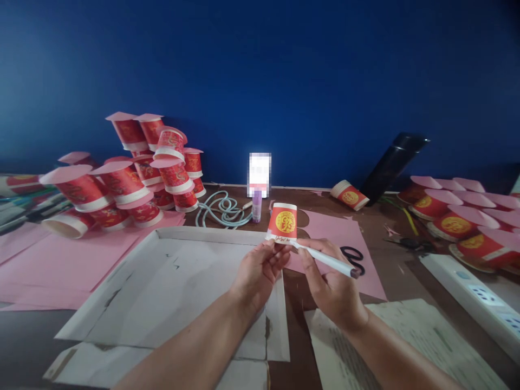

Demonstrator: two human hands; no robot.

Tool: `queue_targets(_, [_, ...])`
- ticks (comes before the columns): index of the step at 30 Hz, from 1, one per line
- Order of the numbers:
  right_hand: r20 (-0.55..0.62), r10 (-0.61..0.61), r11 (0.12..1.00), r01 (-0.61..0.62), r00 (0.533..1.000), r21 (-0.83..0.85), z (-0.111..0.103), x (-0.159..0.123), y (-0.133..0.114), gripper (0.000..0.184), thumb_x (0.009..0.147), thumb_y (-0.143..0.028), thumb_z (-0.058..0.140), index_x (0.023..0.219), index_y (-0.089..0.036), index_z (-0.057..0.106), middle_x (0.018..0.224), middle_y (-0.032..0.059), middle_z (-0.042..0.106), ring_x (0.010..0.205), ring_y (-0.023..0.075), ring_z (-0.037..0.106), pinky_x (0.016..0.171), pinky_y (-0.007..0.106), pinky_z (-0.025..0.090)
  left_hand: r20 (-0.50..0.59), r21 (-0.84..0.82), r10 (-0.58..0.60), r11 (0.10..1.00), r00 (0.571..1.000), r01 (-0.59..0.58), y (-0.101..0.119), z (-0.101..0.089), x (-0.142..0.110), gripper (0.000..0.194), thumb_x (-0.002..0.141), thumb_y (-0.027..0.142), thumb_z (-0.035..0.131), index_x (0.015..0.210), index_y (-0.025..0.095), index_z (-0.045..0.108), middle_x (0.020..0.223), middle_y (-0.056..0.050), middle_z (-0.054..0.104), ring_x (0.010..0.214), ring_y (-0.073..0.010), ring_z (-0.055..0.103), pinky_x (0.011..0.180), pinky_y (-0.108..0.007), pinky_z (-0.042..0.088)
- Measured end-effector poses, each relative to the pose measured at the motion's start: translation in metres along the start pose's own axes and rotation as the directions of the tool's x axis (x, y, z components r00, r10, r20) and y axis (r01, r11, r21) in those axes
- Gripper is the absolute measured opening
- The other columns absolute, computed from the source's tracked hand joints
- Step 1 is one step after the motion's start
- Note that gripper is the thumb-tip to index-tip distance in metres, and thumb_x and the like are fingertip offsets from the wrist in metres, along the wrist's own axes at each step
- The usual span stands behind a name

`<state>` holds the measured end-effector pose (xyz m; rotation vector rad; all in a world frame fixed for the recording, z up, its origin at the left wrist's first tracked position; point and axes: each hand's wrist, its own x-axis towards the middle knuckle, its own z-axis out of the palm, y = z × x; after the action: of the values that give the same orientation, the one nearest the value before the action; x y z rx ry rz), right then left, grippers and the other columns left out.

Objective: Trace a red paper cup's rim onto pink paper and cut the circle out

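Observation:
A red and white paper cup (285, 219) with a gold round emblem is held bottom-up by my left hand (260, 271), whose fingers grip its white rim. Dark handwriting shows along that white band. My right hand (331, 276) is closed round a white marker pen (327, 259). The pen's tip meets the cup's rim at the right of the writing, and its dark end points down to the right. Just behind the right hand, black-handled scissors (352, 254) lie on a pink paper sheet (368, 276), partly hidden.
Stacked red cups (130, 179) with pink paper discs rise at the left, beside pink sheets (73, 265). A white box lid (162, 287) lies in front. More disc-topped cups (459, 222), a power strip (467, 281) and a black bottle (392, 168) are right. A glue stick (257, 208) stands near a coiled cable (223, 211).

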<state>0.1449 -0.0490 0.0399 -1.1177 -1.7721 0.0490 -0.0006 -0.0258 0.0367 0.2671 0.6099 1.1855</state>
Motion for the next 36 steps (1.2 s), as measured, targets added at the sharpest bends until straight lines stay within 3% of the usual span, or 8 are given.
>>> queue_targets(12, [0.025,-0.035,0.999,0.035,0.999,-0.002,-0.0021,-0.0003,-0.003,0.021,0.09,-0.015,0.057,0.109,-0.023,0.061,0.099,0.0041,0.068,0.092,0.0197,0.062,0.083,0.037,0.048,0.002,-0.016,-0.012,1.0,1.0,0.012,-0.0002,-0.0013,0.0014,0.012,0.086,0.012,0.059,0.08,0.008,0.069,0.079,-0.007,0.071,0.078,-0.0135,0.07,0.08,-0.023,0.056])
queue_targets(17, [-0.035,-0.032,1.0,0.031,0.999,-0.003,-0.0039,-0.0001,-0.0029,0.022,0.089,-0.015,0.057,0.11,-0.023,0.06,0.1,0.0043,0.068,0.094,0.0197,0.062,0.084,0.037,0.049,-0.005,-0.012,-0.004,1.0,1.0,0.004,0.0003,0.0003,0.0014,0.01,0.085,0.011,0.06,0.084,0.007,0.069,0.083,-0.008,0.072,0.081,-0.0138,0.07,0.08,-0.023,0.056])
queue_targets(36, [0.009,-0.061,0.998,0.061,0.998,-0.021,-0.0023,0.0005,-0.0053,0.021,0.089,-0.016,0.058,0.109,-0.021,0.062,0.098,0.0049,0.069,0.092,0.0196,0.063,0.083,0.037,0.049,0.007,-0.004,0.0,1.0,1.0,0.0,-0.0003,-0.0004,-0.0002,0.011,0.085,0.011,0.059,0.08,0.009,0.068,0.079,-0.006,0.071,0.077,-0.0121,0.069,0.079,-0.022,0.056])
